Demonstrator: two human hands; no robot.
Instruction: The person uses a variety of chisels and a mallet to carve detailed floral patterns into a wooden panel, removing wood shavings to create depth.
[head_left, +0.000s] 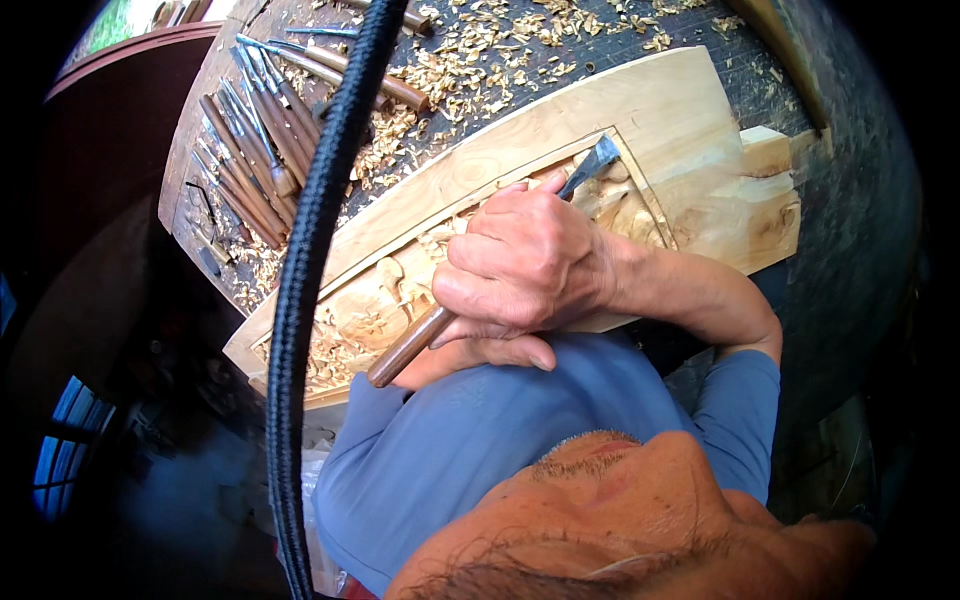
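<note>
My right hand [525,255], in a closed fist, grips a chisel. The brown wooden handle [408,347] sticks out below the fist toward the lower left. Its flat steel blade [592,166] points up and right, over the carved recess of a pale wooden panel [668,105]. Under the right hand lies my left hand [490,351], close to my chest, one digit stretched to the right. Its other fingers are hidden. Carved relief [385,285] fills the panel's framed recess, with shavings among it at the left end.
Several chisels and gouges [250,150] lie bunched on the dark workbench [700,25] at the upper left. Curled wood shavings [480,70] are scattered behind the panel. A thick black braided cord [325,190] crosses the view on the left. Wood blocks [770,205] adjoin the panel's right end.
</note>
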